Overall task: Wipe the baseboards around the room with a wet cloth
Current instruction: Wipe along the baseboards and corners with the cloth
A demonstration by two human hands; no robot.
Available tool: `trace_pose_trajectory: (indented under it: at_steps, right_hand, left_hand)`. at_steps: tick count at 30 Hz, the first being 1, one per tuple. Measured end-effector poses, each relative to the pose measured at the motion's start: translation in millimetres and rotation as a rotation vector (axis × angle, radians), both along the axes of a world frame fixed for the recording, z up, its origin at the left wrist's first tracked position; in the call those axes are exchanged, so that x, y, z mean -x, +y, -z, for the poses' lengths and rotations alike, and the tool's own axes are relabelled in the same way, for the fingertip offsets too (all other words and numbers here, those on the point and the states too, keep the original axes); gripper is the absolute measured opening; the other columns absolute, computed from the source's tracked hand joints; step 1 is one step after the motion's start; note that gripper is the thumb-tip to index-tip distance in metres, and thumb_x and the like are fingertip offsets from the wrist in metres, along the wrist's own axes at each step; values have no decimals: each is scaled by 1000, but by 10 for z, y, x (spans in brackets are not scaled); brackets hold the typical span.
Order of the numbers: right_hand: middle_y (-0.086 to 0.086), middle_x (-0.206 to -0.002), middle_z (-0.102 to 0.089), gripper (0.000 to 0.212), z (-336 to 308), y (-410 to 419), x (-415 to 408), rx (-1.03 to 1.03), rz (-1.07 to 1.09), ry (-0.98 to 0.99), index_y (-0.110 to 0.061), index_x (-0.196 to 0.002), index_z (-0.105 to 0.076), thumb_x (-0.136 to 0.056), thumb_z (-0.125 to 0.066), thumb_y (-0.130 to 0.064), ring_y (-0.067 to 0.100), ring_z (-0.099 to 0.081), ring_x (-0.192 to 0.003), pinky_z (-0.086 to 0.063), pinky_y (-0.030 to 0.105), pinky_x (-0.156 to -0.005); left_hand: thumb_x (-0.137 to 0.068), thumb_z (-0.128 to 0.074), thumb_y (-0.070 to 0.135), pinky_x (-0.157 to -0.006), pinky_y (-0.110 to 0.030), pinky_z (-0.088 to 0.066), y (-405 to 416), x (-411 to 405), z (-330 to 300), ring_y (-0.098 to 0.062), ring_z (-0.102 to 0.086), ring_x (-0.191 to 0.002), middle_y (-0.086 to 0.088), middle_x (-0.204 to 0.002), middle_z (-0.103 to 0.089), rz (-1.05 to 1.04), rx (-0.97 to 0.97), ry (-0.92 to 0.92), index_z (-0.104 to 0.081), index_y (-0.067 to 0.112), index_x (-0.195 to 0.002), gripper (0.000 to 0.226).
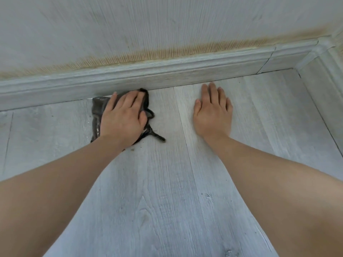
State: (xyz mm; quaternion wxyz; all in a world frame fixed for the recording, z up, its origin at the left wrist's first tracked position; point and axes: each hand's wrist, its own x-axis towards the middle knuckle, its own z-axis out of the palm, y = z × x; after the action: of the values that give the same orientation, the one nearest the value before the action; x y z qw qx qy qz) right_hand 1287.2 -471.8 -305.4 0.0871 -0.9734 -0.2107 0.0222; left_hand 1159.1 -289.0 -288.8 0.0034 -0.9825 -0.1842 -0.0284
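Left hand (123,115), fingers straight, presses dark cloth (97,110) flat on floor (167,191), its far edge touching baseboard (148,75) (most of cloth hidden under palm). Right hand (213,112) flat on floor w/ fingers spread, holding nothing.

We look down at a floor (167,182) of pale grey wood-look planks, their seams running away from us toward the wall (148,25). The wall is a light grey with fine upright ridges in its surface. Along its lowest part we see a yellowish-brown stain (167,51) running in a long band. At the far right the room turns a corner (323,43). The light is soft and even.
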Motion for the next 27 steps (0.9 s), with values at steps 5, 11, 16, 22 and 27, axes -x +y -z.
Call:
trace_pose_trajectory:
  at_steps: [5, 11, 16, 22, 27]
  right_hand:
    - [0, -159, -6, 54, 8, 12, -2, 20, 5, -3, -19, -152, -10, -101, -16, -36, 21, -3, -146, -3, 41, -118]
    - [-1, -159, -8, 53, 10, 18, -2, -5, 8, -5, -21, -152, -13, -101, -18, -36, 20, -5, -146, -4, 40, -118]
    - [-2, -159, -8, 53, -4, 1, 10, -4, 3, -6, -21, -152, -12, -101, -17, -36, 20, -5, -145, -5, 40, -118]
    - [-1, -159, -7, 53, 6, 8, -6, 5, 10, 8, -21, -152, -11, -101, -16, -37, 20, -4, -145, -4, 41, -118]
    - [-1, -159, -9, 53, 9, 8, -3, -4, 12, -2, -21, -151, -13, -101, -19, -36, 21, -5, -145, -5, 41, -118]
  left_hand:
    - [-97, -32, 24, -117, -36, -5, -243, -150, 35, -17, -27, -138, -2, -149, -35, -59, 57, -53, -30, 14, -146, 50]
    - [-97, -32, 26, -117, -34, -4, -456, -476, 61, -15, -26, -138, 1, -150, -32, 80, 121, -53, -27, 17, -147, 51]
    - [-96, -28, 30, -117, -34, -8, -124, -182, 5, -16, -33, -134, 1, -146, -38, 57, 60, -18, -32, 17, -145, 51]
    - [-97, -35, 22, -116, -35, -6, -63, -24, -8, -21, -33, -133, -4, -143, -41, -83, 124, -66, -37, 12, -143, 47]
    - [-98, -32, 18, -116, -34, 0, -512, -380, 11, -18, -25, -137, -2, -147, -34, -149, 262, -135, -32, 13, -144, 47]
